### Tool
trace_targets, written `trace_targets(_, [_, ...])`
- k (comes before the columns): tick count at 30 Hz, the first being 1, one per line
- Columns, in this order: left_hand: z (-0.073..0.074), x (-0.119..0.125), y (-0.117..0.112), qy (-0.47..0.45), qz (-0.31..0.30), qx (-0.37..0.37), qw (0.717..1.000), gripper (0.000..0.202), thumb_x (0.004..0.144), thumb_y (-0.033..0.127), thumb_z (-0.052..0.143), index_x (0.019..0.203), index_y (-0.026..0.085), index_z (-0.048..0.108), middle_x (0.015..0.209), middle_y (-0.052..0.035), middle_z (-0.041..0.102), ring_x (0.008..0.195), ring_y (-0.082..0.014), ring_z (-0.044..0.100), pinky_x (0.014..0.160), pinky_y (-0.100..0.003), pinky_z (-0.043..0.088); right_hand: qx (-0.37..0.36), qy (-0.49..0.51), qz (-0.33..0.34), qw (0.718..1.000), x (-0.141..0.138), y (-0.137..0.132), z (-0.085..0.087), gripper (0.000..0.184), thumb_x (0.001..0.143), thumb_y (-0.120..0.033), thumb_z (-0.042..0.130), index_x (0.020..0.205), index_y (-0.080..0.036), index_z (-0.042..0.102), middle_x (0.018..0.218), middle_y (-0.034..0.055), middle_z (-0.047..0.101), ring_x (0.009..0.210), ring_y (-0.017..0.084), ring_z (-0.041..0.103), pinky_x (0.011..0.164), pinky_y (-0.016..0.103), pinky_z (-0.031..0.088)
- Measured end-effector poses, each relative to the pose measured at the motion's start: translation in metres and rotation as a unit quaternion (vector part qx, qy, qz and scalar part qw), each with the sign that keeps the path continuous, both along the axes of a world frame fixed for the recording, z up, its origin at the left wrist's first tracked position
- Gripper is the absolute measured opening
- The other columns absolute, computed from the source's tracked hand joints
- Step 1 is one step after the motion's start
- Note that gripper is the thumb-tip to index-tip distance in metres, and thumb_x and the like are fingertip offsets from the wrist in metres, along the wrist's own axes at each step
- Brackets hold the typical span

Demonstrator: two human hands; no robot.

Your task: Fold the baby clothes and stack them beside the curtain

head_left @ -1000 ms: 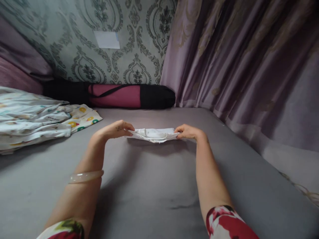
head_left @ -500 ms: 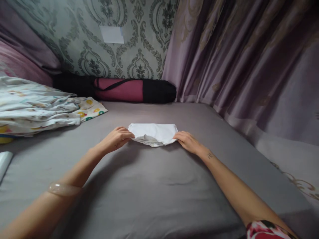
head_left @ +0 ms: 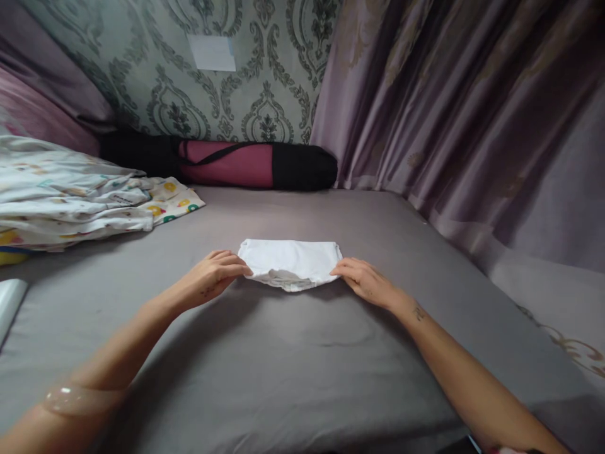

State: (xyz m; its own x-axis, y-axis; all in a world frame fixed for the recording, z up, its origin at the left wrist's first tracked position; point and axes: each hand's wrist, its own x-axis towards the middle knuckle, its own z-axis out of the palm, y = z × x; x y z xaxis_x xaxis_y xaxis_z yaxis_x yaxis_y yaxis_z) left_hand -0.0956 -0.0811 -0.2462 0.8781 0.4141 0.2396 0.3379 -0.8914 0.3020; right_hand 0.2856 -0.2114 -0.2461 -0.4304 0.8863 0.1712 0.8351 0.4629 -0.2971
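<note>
A flat, folded rectangle of white fabric [head_left: 289, 253] lies on the smooth grey sheet [head_left: 302, 359] in front of the person, its straight folded edge on the far side and its loose, rumpled layers sagging open toward the near side. The left hand [head_left: 215, 275] has its grip closed in a pinch on the near left corner, and the right hand [head_left: 363, 280] pinches the near right corner the same way; the thumbs are mostly hidden, so how many layers each grip has caught I cannot tell. To handle this well, both pinches should take in every layer at their corner — a missed one would probably slip and leave a crease. The near edge dips and gapes in the middle, so a gentle, even pull outward should draw it straight without dragging the fabric askew. Hands level and matched in pull would serve best; light fabric like this likely shifts easily. The crumpled white cloth with colourful prints [head_left: 75, 189] lies well apart to the left.
</note>
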Motion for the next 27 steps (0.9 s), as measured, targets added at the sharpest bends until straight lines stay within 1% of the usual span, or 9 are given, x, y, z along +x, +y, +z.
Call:
trace_targets(5, [0.004, -0.002, -0.007, 0.018, -0.014, -0.037, 0.999, 0.027, 0.089, 0.019, 0.043, 0.099, 0.027, 0.067, 0.112, -0.003, 0.066, 0.109, -0.0201, 0.056, 0.098, -0.037, 0.041, -0.03, -0.02, -0.036, 0.999, -0.005, -0.004, 0.005, 0.038, 0.075, -0.001, 0.044, 0.093, -0.023, 0.07, 0.113, 0.0053, 0.065, 0.103, 0.02, 0.059, 0.093, 0.037, 0.044])
trace_targets(8, [0.007, 0.007, -0.008, -0.018, 0.071, -0.072, 0.995, 0.026, 0.088, 0.022, 0.042, 0.092, 0.022, 0.067, 0.109, -0.0052, 0.067, 0.1, -0.0196, 0.06, 0.087, -0.033, 0.048, -0.02, 0.001, -0.079, 0.997, -0.014, 0.004, 0.007, 0.03, 0.076, -0.004, 0.045, 0.08, -0.022, 0.07, 0.11, 0.0047, 0.067, 0.1, 0.021, 0.061, 0.093, 0.037, 0.044])
trace_targets(10, [0.006, 0.023, -0.008, -0.042, 0.14, -0.089, 0.985, 0.028, 0.089, 0.026, 0.04, 0.097, 0.021, 0.066, 0.105, -0.0064, 0.068, 0.09, -0.0186, 0.063, 0.079, -0.031, 0.05, 0.011, 0.027, -0.1, 0.995, -0.026, 0.016, 0.004, 0.034, 0.08, -0.006, 0.042, 0.093, -0.02, 0.07, 0.112, 0.0065, 0.067, 0.104, 0.021, 0.06, 0.096, 0.037, 0.044])
trace_targets(12, [0.001, 0.046, -0.008, -0.045, 0.167, -0.09, 0.981, 0.032, 0.092, 0.031, 0.038, 0.106, 0.02, 0.064, 0.107, -0.0079, 0.068, 0.091, -0.0197, 0.064, 0.083, -0.034, 0.051, 0.041, 0.036, -0.11, 0.992, -0.045, 0.03, -0.002, 0.038, 0.085, -0.01, 0.04, 0.112, -0.017, 0.065, 0.121, 0.0096, 0.064, 0.114, 0.022, 0.057, 0.102, 0.038, 0.041])
trace_targets(15, [-0.011, 0.079, -0.006, -0.023, 0.118, -0.063, 0.991, 0.042, 0.094, 0.038, 0.034, 0.119, 0.015, 0.058, 0.122, -0.0139, 0.063, 0.116, -0.0255, 0.056, 0.1, -0.041, 0.043, 0.037, 0.004, -0.114, 0.993, -0.077, 0.05, -0.014, 0.044, 0.093, -0.023, 0.036, 0.133, -0.011, 0.053, 0.141, 0.0138, 0.05, 0.134, 0.024, 0.04, 0.113, 0.041, 0.028])
trace_targets(17, [-0.02, 0.093, -0.005, 0.021, 0.093, -0.04, 0.995, 0.055, 0.093, 0.048, 0.035, 0.132, 0.012, 0.05, 0.139, -0.0173, 0.051, 0.135, -0.0301, 0.04, 0.11, -0.046, 0.032, 0.009, -0.022, -0.114, 0.993, -0.094, 0.058, -0.02, 0.051, 0.096, -0.029, 0.032, 0.142, -0.008, 0.042, 0.151, 0.0149, 0.036, 0.142, 0.025, 0.026, 0.117, 0.043, 0.019])
trace_targets(19, [-0.028, 0.097, -0.003, 0.071, 0.088, -0.031, 0.993, 0.074, 0.09, 0.061, 0.035, 0.144, 0.011, 0.036, 0.151, -0.0179, 0.034, 0.144, -0.0326, 0.021, 0.115, -0.05, 0.02, -0.016, -0.036, -0.114, 0.993, -0.103, 0.061, -0.025, 0.056, 0.097, -0.033, 0.03, 0.147, -0.008, 0.033, 0.155, 0.0137, 0.027, 0.145, 0.025, 0.017, 0.118, 0.046, 0.012])
trace_targets(21, [-0.033, 0.093, -0.001, 0.11, 0.09, -0.033, 0.989, 0.088, 0.086, 0.072, 0.034, 0.151, 0.013, 0.023, 0.156, -0.017, 0.022, 0.146, -0.0337, 0.013, 0.116, -0.052, 0.013, -0.029, -0.044, -0.116, 0.992, -0.106, 0.061, -0.028, 0.059, 0.097, -0.037, 0.029, 0.15, -0.01, 0.028, 0.157, 0.0114, 0.022, 0.146, 0.026, 0.013, 0.118, 0.048, 0.009])
trace_targets(27, [-0.04, 0.085, 0.006, 0.149, 0.102, -0.028, 0.983, 0.1, 0.077, 0.082, 0.035, 0.153, 0.02, 0.015, 0.158, -0.0161, 0.014, 0.145, -0.0375, 0.01, 0.114, -0.055, 0.009, -0.054, -0.057, -0.139, 0.987, -0.104, 0.059, -0.032, 0.065, 0.095, -0.047, 0.033, 0.152, -0.017, 0.022, 0.159, 0.009, 0.018, 0.145, 0.031, 0.011, 0.115, 0.057, 0.008])
